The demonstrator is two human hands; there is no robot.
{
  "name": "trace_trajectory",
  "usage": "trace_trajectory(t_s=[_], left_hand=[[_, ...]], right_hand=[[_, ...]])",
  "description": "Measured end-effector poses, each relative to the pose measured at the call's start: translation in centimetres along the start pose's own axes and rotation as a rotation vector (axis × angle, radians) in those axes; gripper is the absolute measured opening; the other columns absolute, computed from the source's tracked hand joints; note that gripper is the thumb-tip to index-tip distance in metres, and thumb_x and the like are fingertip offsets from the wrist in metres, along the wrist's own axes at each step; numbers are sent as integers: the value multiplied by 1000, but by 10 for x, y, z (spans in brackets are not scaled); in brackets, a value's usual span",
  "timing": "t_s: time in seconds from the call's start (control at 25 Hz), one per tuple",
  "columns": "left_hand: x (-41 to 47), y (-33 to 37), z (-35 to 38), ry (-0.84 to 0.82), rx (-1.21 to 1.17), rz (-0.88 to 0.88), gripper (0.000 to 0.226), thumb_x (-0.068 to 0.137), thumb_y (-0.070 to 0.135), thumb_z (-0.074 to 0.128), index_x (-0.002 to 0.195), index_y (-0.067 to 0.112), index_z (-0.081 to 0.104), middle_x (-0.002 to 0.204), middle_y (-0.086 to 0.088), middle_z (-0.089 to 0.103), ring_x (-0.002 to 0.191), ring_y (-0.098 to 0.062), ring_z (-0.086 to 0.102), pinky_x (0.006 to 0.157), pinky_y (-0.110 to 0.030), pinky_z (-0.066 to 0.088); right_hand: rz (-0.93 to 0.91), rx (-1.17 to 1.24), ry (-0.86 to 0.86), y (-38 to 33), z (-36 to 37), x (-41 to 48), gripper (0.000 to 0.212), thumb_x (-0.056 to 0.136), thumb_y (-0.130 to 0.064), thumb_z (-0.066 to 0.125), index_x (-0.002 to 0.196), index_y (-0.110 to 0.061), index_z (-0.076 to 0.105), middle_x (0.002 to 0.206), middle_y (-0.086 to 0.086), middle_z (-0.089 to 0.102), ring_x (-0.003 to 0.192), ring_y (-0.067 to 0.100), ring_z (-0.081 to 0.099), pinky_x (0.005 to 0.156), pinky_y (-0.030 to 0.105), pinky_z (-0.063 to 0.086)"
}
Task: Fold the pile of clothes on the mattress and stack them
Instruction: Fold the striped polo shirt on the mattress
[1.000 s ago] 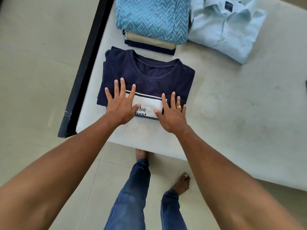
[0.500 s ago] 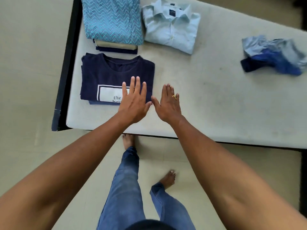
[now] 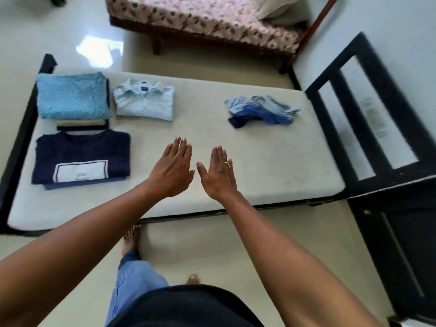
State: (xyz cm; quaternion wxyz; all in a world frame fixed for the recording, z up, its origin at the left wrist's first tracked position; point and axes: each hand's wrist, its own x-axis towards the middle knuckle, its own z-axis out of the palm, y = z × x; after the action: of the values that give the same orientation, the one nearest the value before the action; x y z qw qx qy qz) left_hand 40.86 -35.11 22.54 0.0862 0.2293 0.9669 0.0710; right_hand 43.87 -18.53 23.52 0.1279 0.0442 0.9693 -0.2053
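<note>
Mattress (image 3: 271, 166), three folded piles (image 3: 73, 95) (image 3: 145, 101) (image 3: 82, 156), one crumpled bundle (image 3: 259, 110), left hand (image 3: 173, 172), right hand (image 3: 218, 175)

There is just one camera, worn on the person's head. It looks forward and down from above the near edge of the mattress (image 3: 271, 161), fairly close. The floor (image 3: 200, 251) shows near, another bed (image 3: 212, 17) far off.

Quantity on view: one mattress (image 3: 271, 166).

Folded groups on it: three. These are one stack (image 3: 73, 95) of three visible layers, one light-blue shirt (image 3: 145, 101), and one navy T-shirt (image 3: 82, 152) over one lighter blue garment (image 3: 82, 185).

Unfolded heap (image 3: 259, 110): one; its piece count cannot be determined.

Hands: two, left hand (image 3: 172, 171) and right hand (image 3: 218, 175).

Ring (image 3: 227, 163): one.

Second bed (image 3: 200, 17): one.
</note>
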Motion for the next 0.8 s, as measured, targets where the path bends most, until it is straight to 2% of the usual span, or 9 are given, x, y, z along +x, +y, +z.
trace_trajectory(t_s=[0.16,0.32,0.6,0.8], left_hand=[[34,79,-38,82,20,93,79,106,45,35,162,-1,5,171,-22,3,160,-34,-5,130,-46,5],[87,121,-59,102,19,122,77,106,45,35,163,1,5,172,-19,2,160,-31,-5,130,-45,6],[245,161,-28,-79,-33,142,79,107,44,39,164,4,3,172,-18,-1,160,-30,-8,131,-45,5],[337,189,-4,-160,-41,163,79,106,42,44,163,3,5,172,-20,2,160,-32,-4,130,-48,9]], right_hand=[[55,-2,93,81,-76,-11,80,108,-55,30,165,-7,-1,174,10,-4,161,21,-6,130,44,-3],[111,-32,102,147,-121,13,80,108,-55,29,165,-7,0,174,10,-3,161,22,-6,130,43,-3],[160,-43,61,248,-153,109,80,108,-55,28,165,-9,-3,174,9,-7,160,21,-8,130,42,-5],[232,-14,-7,316,-166,180,77,108,-56,28,165,-10,6,174,9,-6,161,22,-7,130,46,-2]])
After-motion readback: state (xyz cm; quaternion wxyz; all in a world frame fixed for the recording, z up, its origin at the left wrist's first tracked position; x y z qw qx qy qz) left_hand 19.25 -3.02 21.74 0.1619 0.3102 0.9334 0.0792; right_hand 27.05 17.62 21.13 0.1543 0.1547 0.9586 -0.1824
